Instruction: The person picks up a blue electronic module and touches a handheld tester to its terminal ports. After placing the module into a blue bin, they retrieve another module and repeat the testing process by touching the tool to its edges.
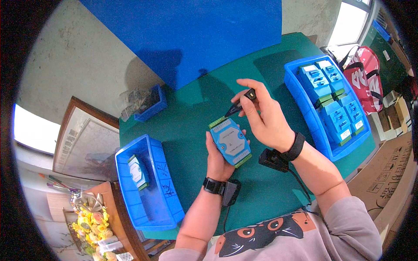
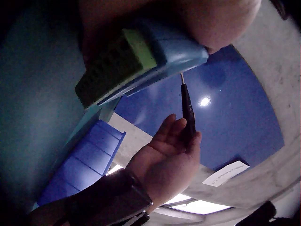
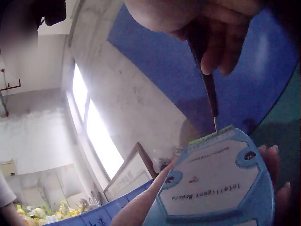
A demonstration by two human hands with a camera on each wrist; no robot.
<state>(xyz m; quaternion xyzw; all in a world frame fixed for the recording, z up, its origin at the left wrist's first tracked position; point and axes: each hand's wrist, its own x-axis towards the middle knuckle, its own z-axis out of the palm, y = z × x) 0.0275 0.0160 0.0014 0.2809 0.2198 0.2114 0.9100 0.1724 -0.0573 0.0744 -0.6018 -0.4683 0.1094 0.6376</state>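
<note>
A light blue electronic module (image 1: 230, 140) with a white label face and green terminal blocks at both ends lies in my left hand (image 1: 217, 162). Thumb and fingers grip its two sides, label turned up. My right hand (image 1: 271, 121) holds a slim black screwdriver (image 1: 234, 109) between thumb and fingers, above the module. In the right wrist view, the thin metal tip of the screwdriver (image 3: 209, 92) comes down at the green terminal block (image 3: 196, 141) on the far end. From the left wrist view, the near terminal block (image 2: 115, 63) shows dark openings.
At left, a blue bin (image 1: 173, 204) contains one similar module (image 1: 138, 172). Several more modules (image 1: 335, 119) sit in the blue bin (image 1: 329, 153) at right. Behind, a small blue bin (image 1: 152, 112) with clear bags stands on the green table (image 1: 196, 104). Cables hang from both wrist cameras.
</note>
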